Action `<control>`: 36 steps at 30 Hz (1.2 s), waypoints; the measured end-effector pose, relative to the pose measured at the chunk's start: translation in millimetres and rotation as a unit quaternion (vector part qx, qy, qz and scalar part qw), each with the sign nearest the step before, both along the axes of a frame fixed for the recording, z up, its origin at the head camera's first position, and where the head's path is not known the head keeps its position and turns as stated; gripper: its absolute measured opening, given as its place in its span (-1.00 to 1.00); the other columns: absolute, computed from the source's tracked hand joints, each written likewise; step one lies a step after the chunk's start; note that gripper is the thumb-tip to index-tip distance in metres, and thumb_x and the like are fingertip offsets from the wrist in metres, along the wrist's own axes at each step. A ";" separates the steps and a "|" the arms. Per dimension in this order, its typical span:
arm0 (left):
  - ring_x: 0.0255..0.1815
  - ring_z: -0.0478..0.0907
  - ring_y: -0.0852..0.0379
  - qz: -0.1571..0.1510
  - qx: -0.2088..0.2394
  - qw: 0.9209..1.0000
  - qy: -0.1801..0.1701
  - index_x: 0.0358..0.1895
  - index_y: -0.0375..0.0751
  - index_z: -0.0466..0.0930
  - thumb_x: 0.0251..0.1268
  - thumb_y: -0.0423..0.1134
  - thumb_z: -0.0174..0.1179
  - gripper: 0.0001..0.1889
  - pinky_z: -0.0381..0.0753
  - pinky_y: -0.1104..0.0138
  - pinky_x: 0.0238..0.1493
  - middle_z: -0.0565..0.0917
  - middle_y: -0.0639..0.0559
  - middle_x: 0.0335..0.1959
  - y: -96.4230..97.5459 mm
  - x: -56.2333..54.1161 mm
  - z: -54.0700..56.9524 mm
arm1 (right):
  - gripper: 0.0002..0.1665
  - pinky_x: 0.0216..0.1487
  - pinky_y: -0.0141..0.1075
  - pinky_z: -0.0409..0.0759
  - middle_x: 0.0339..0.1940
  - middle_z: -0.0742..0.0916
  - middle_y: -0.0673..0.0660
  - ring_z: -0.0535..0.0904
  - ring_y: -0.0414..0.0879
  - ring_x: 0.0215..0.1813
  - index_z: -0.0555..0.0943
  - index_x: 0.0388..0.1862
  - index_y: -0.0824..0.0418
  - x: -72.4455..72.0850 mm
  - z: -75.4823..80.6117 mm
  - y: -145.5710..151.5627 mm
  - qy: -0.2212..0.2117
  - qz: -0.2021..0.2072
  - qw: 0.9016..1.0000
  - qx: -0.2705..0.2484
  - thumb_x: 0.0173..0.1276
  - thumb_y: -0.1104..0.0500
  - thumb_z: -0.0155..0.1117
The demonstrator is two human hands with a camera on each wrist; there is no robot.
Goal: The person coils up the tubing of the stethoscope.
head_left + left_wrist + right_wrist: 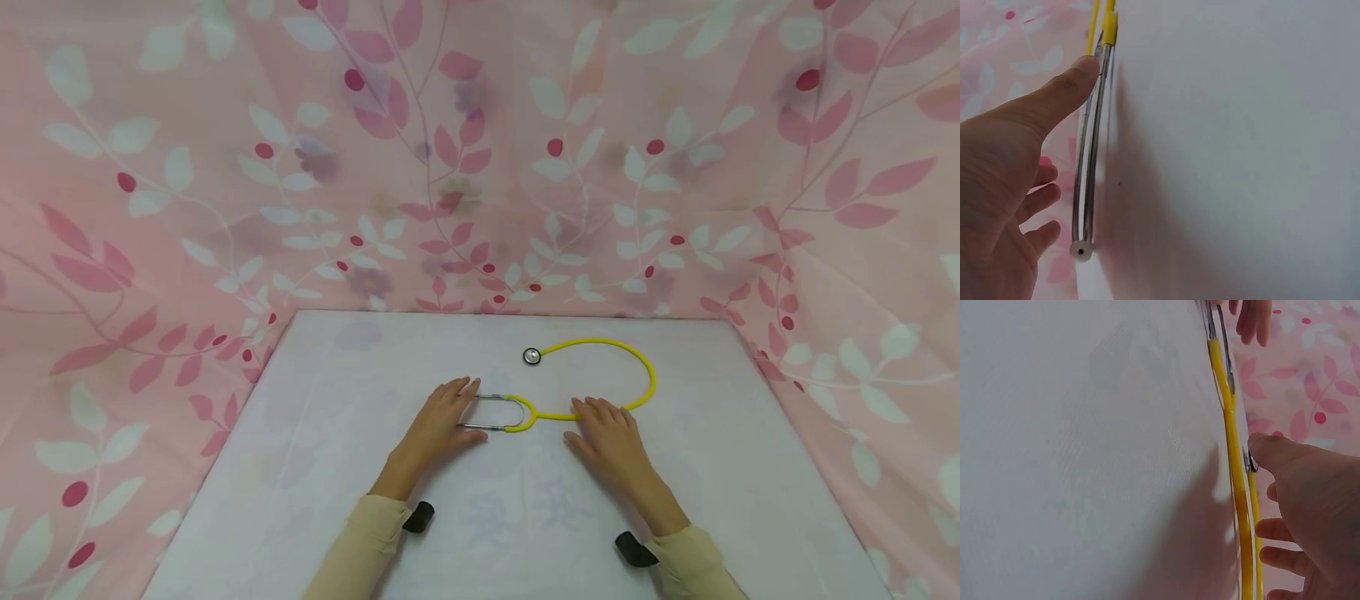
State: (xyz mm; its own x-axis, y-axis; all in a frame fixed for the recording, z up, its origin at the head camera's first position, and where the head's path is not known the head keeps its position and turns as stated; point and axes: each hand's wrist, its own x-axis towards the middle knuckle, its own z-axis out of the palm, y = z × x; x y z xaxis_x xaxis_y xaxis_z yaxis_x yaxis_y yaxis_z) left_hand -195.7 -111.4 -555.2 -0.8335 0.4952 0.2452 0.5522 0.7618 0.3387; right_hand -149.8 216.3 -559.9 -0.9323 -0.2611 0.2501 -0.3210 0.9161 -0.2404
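A stethoscope with a yellow tube (556, 416) lies on the table, its tube curving right and back to a round silver chest piece (532, 357). My left hand (435, 425) is at the earpiece end, thumb and fingers spread around the metal ear tubes (487, 427). The left wrist view shows these tubes beside the thumb, with a pale eartip (1081, 250); the fingers do not curl round them. Above the yellow tube, my right hand (615, 446) hovers or rests with loosely extended fingers, covering part of it. Whether either hand touches the stethoscope, I cannot tell.
A white-covered table (300, 500) spreads under both hands. Pink leaf-patterned cloth (487, 167) hangs behind it and along both sides. Each wrist has a small black device, one at the left cuff (418, 517) and one at the right cuff (636, 550).
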 end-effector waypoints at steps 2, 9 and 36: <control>0.43 0.32 -0.10 -0.002 -0.011 1.000 -0.010 0.49 -0.13 0.23 0.03 0.18 0.43 -0.03 0.26 0.02 0.45 0.42 -0.15 0.39 4.9 -4.1 -2.2 | -0.33 0.27 0.25 0.31 0.24 0.61 0.24 0.46 0.23 0.31 0.49 0.33 0.15 -3.9 0.2 -5.1 0.007 0.012 1.000 -0.001 0.33 -0.13 0.31; 0.28 0.44 0.01 -0.026 -0.026 0.999 -0.022 0.45 -0.13 0.32 0.16 0.17 0.33 -0.17 0.40 0.10 0.35 0.58 -0.01 0.22 7.4 -12.1 -11.6 | -0.54 0.20 0.15 0.39 0.14 0.65 0.22 0.53 0.18 0.22 0.59 0.21 0.16 -12.2 -8.3 -21.1 0.023 0.028 0.999 -0.010 0.41 0.01 0.24; -0.17 0.57 0.02 -0.043 0.094 0.993 0.049 0.15 -0.32 0.62 0.11 -0.17 0.42 -0.48 0.58 0.13 -0.06 0.65 -0.05 -0.23 3.2 -8.0 -8.2 | -0.70 -0.02 -0.09 0.46 -0.26 0.70 0.02 0.63 -0.07 -0.17 0.62 -0.14 0.15 -14.5 20.9 15.9 0.101 0.066 0.988 -0.098 0.14 0.28 0.49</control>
State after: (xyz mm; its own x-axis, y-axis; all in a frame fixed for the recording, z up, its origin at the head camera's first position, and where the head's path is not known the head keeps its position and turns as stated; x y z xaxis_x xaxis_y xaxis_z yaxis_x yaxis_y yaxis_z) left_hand -203.7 -108.2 -563.4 -0.7579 0.5004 0.4185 0.6495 0.6387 0.4126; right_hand -164.3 232.2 -539.0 -0.8190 -0.3053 0.4859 -0.4946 0.8049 -0.3279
